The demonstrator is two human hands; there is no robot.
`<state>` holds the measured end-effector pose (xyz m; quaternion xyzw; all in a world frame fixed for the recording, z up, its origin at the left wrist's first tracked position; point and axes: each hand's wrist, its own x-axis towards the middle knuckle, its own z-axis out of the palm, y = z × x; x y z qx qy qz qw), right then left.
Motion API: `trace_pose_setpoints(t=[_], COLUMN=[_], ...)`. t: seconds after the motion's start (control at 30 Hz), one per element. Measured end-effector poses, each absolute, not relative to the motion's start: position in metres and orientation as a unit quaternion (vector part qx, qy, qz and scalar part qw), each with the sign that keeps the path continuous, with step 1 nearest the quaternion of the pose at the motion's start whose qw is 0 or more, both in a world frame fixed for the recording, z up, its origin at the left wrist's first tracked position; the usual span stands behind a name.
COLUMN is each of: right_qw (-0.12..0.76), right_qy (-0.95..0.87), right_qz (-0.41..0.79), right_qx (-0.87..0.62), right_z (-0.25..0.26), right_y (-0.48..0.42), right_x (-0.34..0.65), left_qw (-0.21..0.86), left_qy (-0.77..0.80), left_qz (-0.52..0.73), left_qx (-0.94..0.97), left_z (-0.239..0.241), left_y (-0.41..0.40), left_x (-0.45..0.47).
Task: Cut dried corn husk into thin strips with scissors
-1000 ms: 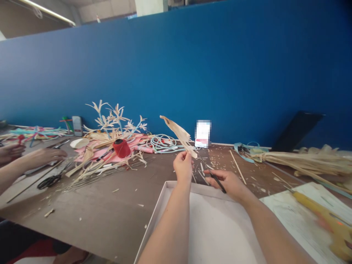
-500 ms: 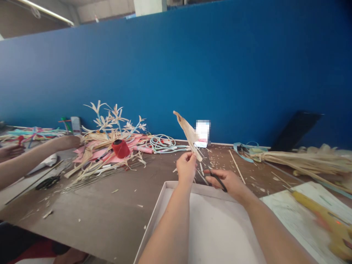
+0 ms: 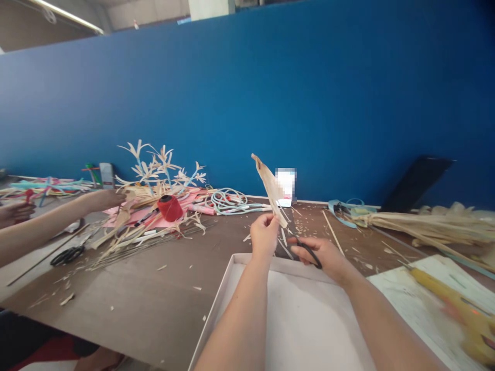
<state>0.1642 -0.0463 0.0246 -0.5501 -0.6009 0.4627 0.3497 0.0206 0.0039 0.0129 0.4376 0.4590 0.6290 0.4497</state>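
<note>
Plainly, we had the dried husk point(image 3: 269, 184) near the middle of the frame, its long axis aslant: the narrow, curled tip pointed to the upper left, and the paler end ran down and right towards the scissors point(image 3: 310, 254). Behind it rose the blue partition point(image 3: 348, 103), with a bright screen point(image 3: 286, 191) just to its right.

Our left forearm point(image 3: 247, 304) reached up from the bottom centre over the white tray point(image 3: 305, 319); our right forearm point(image 3: 382, 314) slanted in from the lower right, so that the hands stood close together without touching. With the left hand point(image 3: 264, 236) we pinched the husk near its lower end, thumb and fingers closed on it. With the right hand point(image 3: 320, 253) we had our fingers curled round the black handles of the scissors, whose blades pointed up and left; how wide the blades stood, or whether they touched the husk, we could not tell. Left of centre, a red spool point(image 3: 170, 208) sat on the littered table point(image 3: 147, 309).
</note>
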Motion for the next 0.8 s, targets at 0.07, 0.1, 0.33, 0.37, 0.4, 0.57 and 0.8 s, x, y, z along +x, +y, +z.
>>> trace_pose_setpoints(t=[0.07,0.1,0.33,0.37,0.4,0.57,0.8], right_qw=[0.351,0.352,0.353,0.351,0.349,0.345,0.338], right_qy=[-0.598,-0.597,-0.609,-0.612,-0.616,-0.628,-0.634], right_qz=[0.465,0.465,0.441,0.435,0.428,0.408,0.395], right_qx=[-0.551,-0.551,-0.557,-0.560,-0.562,-0.566,-0.572], right_z=[0.0242,0.0238,0.0183,0.0179,0.0179,0.0206,0.0194], right_y=[-0.0460,-0.0458,-0.0439,-0.0438,-0.0439,-0.0453,-0.0451], right_x=[0.1640,0.1638,0.1629,0.1628,0.1628,0.1617,0.1596], left_qw=[0.456,0.458,0.443,0.442,0.443,0.445,0.456], left_qy=[0.457,0.457,0.463,0.465,0.466,0.473,0.472], left_qz=[0.628,0.628,0.630,0.630,0.629,0.628,0.627], left_qx=[0.434,0.433,0.439,0.438,0.437,0.429,0.421], left_z=[0.0128,0.0126,0.0116,0.0114,0.0113,0.0123,0.0131], left_y=[0.0037,0.0036,0.0036,0.0037,0.0039,0.0034,0.0035], left_x=[0.0210,0.0211,0.0205,0.0203,0.0203,0.0205,0.0210])
